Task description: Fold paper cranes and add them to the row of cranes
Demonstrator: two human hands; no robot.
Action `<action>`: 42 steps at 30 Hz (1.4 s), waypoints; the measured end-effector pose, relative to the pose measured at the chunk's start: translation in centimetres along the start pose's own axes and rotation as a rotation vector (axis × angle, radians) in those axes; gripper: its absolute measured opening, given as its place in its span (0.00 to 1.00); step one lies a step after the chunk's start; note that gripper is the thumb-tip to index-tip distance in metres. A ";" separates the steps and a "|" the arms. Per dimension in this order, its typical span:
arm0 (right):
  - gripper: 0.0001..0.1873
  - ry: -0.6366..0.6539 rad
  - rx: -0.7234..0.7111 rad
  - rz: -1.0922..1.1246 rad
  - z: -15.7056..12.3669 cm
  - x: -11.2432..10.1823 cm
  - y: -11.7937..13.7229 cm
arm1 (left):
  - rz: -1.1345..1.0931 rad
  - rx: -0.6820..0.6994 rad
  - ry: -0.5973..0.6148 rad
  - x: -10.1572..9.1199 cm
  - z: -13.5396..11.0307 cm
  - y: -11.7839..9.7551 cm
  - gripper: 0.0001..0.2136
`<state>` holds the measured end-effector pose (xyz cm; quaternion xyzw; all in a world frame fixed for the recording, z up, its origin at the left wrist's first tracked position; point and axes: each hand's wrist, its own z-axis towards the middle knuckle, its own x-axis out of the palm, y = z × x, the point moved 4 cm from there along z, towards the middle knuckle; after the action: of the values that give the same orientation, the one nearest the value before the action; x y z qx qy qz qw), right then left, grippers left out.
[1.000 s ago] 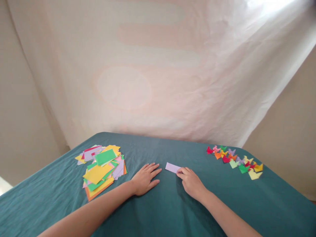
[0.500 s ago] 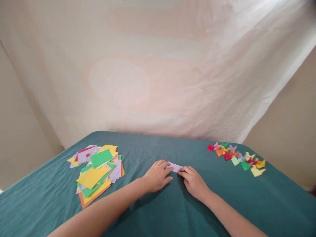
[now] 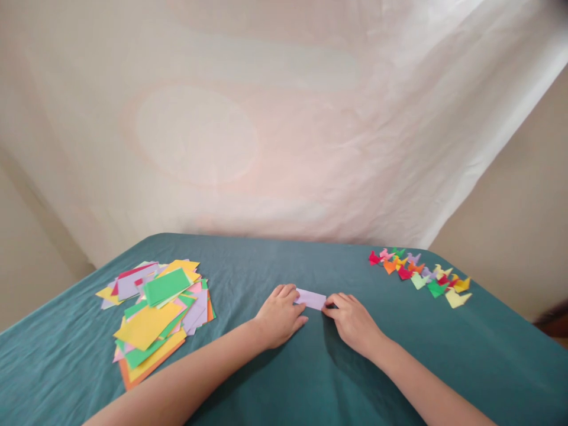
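A small lilac folded strip of paper [image 3: 310, 299] lies between my two hands, near the middle of the cloth-covered table. My left hand [image 3: 281, 315] holds its left end down, with the fingers curled over it and the thumb lying apart on the cloth. At the strip's right end, the thumb and fingertips of my right hand [image 3: 352, 319] pinch the edge. The middle of the strip shows between the hands; both ends are partly hidden under the fingers.
To the left spreads a loose pile of coloured paper sheets [image 3: 148, 324]. Several small folded paper birds [image 3: 419, 281] stand in rows at the far right. A dark green cloth [image 3: 266, 384] covers the table, and a pale sheet [image 3: 284, 148] hangs behind it.
My right hand has shifted slightly right along the strip, so more of the paper shows between my hands. The head view has moved a little; the pile now appears further left.
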<state>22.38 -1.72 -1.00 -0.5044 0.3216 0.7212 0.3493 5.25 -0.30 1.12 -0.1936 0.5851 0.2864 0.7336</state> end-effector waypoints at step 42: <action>0.21 -0.068 0.176 0.402 3.7 1.8 -2.3 | -0.170 -0.104 -0.067 1.6 0.2 1.7 0.11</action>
<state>21.95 2.87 -1.88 -0.3733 0.4655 0.7619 0.2519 4.55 1.47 -0.30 -0.2707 0.5258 0.2597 0.7634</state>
